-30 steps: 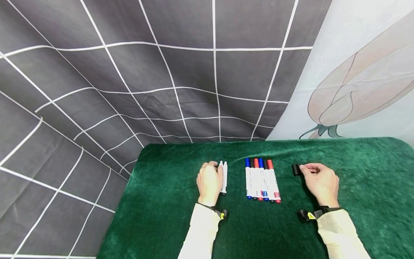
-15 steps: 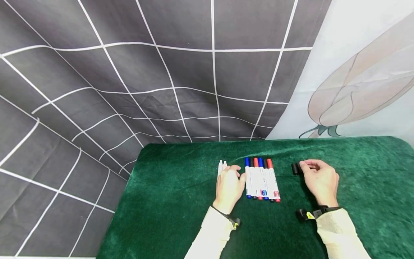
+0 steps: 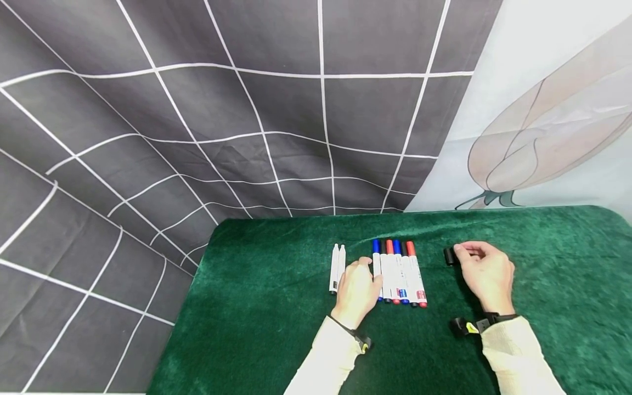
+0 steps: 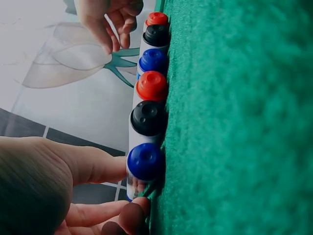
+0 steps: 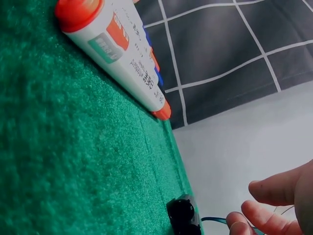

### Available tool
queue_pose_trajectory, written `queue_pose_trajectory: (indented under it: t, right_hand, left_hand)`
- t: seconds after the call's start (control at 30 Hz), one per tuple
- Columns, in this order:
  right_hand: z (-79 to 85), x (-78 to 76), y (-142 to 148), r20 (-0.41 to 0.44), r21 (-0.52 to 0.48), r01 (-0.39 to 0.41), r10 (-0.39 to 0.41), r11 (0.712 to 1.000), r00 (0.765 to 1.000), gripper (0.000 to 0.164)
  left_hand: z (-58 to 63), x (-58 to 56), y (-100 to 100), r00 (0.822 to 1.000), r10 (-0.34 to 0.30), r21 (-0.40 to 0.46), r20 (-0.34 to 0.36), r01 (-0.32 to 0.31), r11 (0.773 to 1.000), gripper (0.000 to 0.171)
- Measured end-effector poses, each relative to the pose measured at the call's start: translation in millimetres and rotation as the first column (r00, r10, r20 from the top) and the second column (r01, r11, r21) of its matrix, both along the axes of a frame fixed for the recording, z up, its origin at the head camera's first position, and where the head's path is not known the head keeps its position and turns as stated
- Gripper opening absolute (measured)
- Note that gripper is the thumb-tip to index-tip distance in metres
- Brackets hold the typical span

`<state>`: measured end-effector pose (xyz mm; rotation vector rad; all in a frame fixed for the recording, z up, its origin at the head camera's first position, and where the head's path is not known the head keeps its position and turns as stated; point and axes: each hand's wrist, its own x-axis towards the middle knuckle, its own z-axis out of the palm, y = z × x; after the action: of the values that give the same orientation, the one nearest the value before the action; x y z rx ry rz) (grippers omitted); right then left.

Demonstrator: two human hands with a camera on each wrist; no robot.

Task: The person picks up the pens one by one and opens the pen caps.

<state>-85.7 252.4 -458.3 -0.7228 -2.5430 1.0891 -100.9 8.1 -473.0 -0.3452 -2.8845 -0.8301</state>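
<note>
Several capped whiteboard markers (image 3: 398, 274) lie side by side in a row, with blue, black and red ends. At its left end my left hand (image 3: 356, 291) straddles a blue marker (image 4: 145, 161). The thumb touches that marker and the bent fingers lie close along its other side, with no firm grip visible. Left of this hand are two white markers (image 3: 334, 269) with bare narrow tips and no caps on them. My right hand (image 3: 486, 277) hovers beside black caps (image 5: 182, 213). Its thumb and fingers are loosely bent and apart, with nothing between them in the right wrist view.
A green velvety cloth (image 3: 257, 285) covers the table. A grey curtain with white grid lines (image 3: 276, 109) hangs behind and to the left, and a pale printed curtain (image 3: 558, 126) hangs at the right. Each wrist wears a strap with a small black device.
My left hand has left the two uncapped white markers and moved right to the blue marker at the row's end. The right hand stays beside the black caps.
</note>
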Motion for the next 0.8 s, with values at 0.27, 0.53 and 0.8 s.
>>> queue_pose_trajectory:
  t: [0.27,0.53,0.8]
  right_hand:
    - [2.5,0.5,-4,0.005,0.006,-0.014,0.014,1.000,1.000,0.033]
    - [2.9,0.0,-8,0.005,0.008,-0.036,0.036,0.999,0.999,0.031]
    - [4.4,0.7,-10,-0.013,0.014,-0.122,0.122,0.992,0.992,0.033]
  left_hand:
    - [0.5,0.9,3,1.000,0.016,-0.090,-0.022,-0.018,0.996,0.021]
    - [2.4,0.3,4,0.997,0.059,-0.061,0.045,-0.056,0.997,0.026]
    - [7.1,-1.1,-6,0.997,0.066,-0.049,-0.027,-0.067,0.997,0.025]
